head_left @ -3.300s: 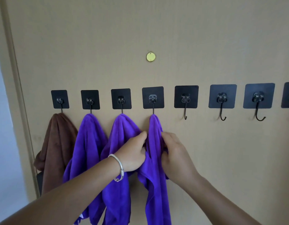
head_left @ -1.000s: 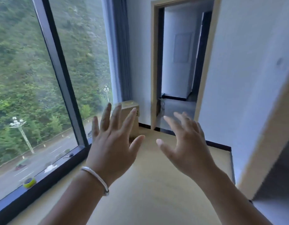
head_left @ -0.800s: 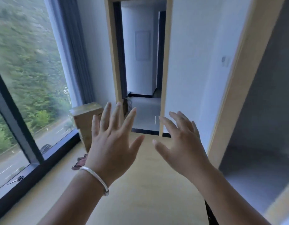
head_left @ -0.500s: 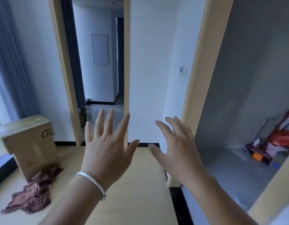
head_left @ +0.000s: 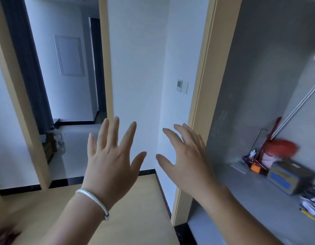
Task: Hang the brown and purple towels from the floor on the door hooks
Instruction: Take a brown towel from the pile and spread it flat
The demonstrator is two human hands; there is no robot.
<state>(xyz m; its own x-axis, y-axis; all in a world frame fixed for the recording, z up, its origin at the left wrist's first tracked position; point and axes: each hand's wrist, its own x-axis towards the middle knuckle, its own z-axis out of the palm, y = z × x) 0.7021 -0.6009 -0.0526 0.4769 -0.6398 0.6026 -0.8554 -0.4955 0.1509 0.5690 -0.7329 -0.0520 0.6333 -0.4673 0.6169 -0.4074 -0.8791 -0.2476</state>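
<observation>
Pale walls and a wood-coloured floor (head_left: 135, 209) fill most of the view, with an open doorway (head_left: 71, 85) at far left and a grey alcove (head_left: 259, 103) on the right, where a red broom (head_left: 278, 147), a metal pole (head_left: 298, 106) and a blue and tan box (head_left: 287, 177) sit blurred.

Both hands are raised in the middle of the view and carry nothing. Fingers of the left hand (head_left: 110, 165) are spread straight, a silver bracelet (head_left: 93, 200) on its wrist. Those of the right hand (head_left: 188, 163) are loosely extended, thumb out, just beside the left without touching it.

At the near left corner, a dark reddish-brown smear on the floor (head_left: 6, 236) is probably a brown towel, though it is too blurred and cut off to be sure. No purple towel and no door hooks are in view.

As I judge it, the step in hand is finding and fetching the next towel. To do it well, the head should turn down and left until the heap is fully in sight. One hand should take the cloth near an edge or corner, not from the middle of the bundle. That way it hangs free and gives a clear fold to slip over a hook. The other hand can stay free to spread it.
</observation>
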